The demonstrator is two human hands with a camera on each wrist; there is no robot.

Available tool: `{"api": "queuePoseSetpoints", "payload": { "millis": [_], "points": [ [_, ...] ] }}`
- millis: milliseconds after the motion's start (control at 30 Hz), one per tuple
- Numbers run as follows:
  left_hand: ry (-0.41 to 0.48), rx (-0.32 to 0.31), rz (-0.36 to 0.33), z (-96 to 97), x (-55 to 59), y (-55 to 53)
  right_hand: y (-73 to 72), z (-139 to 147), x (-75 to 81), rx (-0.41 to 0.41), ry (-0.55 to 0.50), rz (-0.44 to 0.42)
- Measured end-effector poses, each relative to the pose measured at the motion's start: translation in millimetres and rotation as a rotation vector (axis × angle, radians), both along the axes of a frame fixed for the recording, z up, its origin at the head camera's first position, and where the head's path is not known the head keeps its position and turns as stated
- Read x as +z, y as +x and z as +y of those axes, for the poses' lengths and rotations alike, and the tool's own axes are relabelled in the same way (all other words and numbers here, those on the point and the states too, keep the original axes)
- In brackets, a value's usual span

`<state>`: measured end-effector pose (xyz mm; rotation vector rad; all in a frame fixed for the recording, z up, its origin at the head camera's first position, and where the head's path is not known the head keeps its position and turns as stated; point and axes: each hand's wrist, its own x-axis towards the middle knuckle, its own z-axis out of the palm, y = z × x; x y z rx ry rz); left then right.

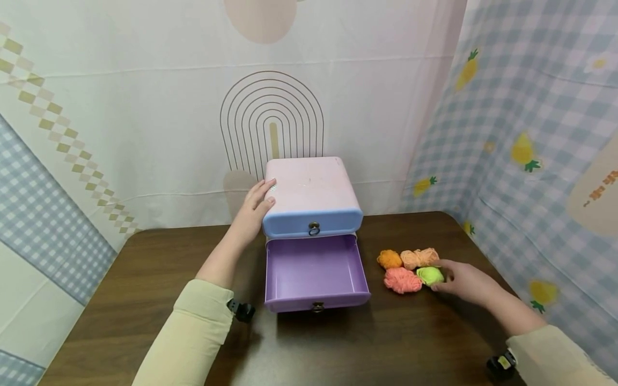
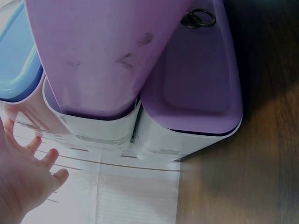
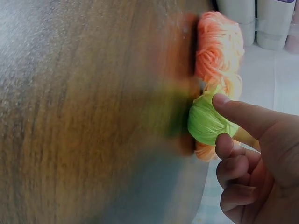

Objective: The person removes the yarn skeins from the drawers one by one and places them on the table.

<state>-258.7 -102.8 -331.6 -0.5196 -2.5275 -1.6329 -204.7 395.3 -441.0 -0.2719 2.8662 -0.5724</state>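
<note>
A small pink drawer unit point(image 1: 309, 182) stands toward the back of the table, with a blue top drawer point(image 1: 313, 222). Below the blue front, a purple drawer point(image 1: 316, 301) is pulled out and bare inside. My left hand point(image 1: 252, 210) rests on the unit's upper left side, fingers spread in the left wrist view. At the right, my right hand point(image 1: 465, 280) pinches a lime green ball of yarn point(image 3: 208, 119) between thumb and fingers. Next to it lie a coral yarn ball point(image 1: 403, 280), an orange yarn ball point(image 1: 389, 259) and a peach yarn skein point(image 1: 420, 258).
A lower purple drawer point(image 2: 198, 74) is closed beneath the pulled-out one, with a ring pull on its front. The unit and yarn stand on a dark wooden table point(image 1: 338, 354). Patterned cloth point(image 1: 376, 107) hangs behind the table and along its sides.
</note>
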Motion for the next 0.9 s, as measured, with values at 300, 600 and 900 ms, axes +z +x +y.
{"api": "queuePoseSetpoints", "payload": {
  "millis": [300, 600, 900],
  "points": [
    [0.008, 0.002, -0.006, 0.0, 0.2, -0.1, 4.8, -4, 9.4, -0.003, -0.043, -0.023],
    [0.017, 0.016, 0.018, -8.1, -31.7, -30.5, 9.8, -13, 22.5, 0.02, -0.099, -0.002],
    [0.03, 0.017, 0.044, -8.9, -35.8, -33.7, 21.0, -36, 37.0, 0.072, -0.197, -0.012]
  ]
}}
